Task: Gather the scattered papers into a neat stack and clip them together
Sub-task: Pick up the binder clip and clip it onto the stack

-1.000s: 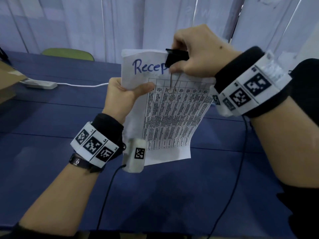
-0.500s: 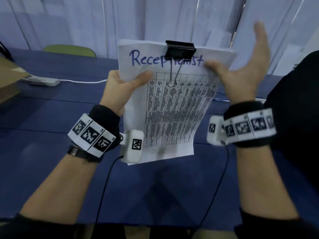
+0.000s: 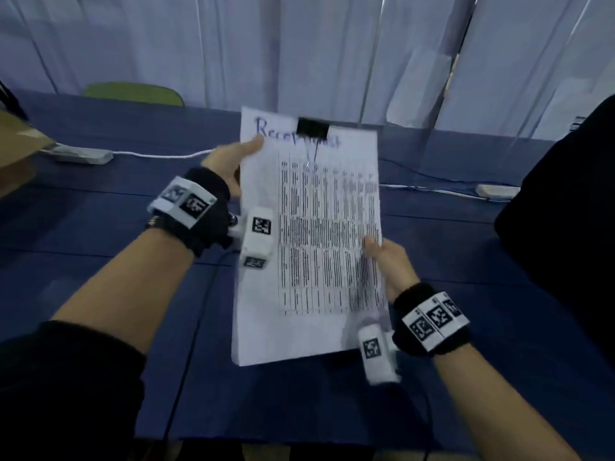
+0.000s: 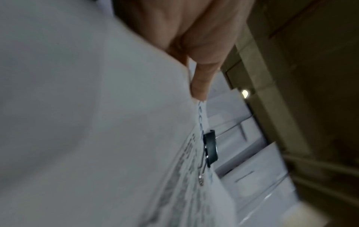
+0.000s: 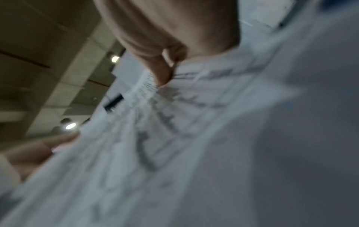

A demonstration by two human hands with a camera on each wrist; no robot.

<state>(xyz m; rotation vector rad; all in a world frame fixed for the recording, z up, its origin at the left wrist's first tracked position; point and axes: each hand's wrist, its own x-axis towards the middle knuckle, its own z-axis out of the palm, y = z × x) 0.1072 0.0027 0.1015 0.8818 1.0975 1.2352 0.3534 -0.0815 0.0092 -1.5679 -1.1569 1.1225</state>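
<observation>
A stack of white papers (image 3: 312, 247) with a printed table and a blue handwritten heading is held tilted above the blue table (image 3: 100, 227). A black binder clip (image 3: 312, 127) grips the middle of its top edge, also seen side-on as the binder clip (image 4: 210, 148) in the left wrist view. My left hand (image 3: 233, 161) pinches the stack's upper left corner, thumb on top. My right hand (image 3: 387, 257) pinches the right edge lower down, its thumb (image 5: 159, 72) pressing on the printed sheet (image 5: 194, 138).
A white power strip (image 3: 83, 157) with its cable lies at the back left, another white block (image 3: 496, 191) with cable at the right. A cardboard box (image 3: 13, 151) stands at the far left, a green chair back (image 3: 133, 93) behind the table. White curtains hang behind.
My right hand let go of the binder clip, swung out open, then came down and took the stack's right edge. The stack tipped from upright toward flat and lower.
</observation>
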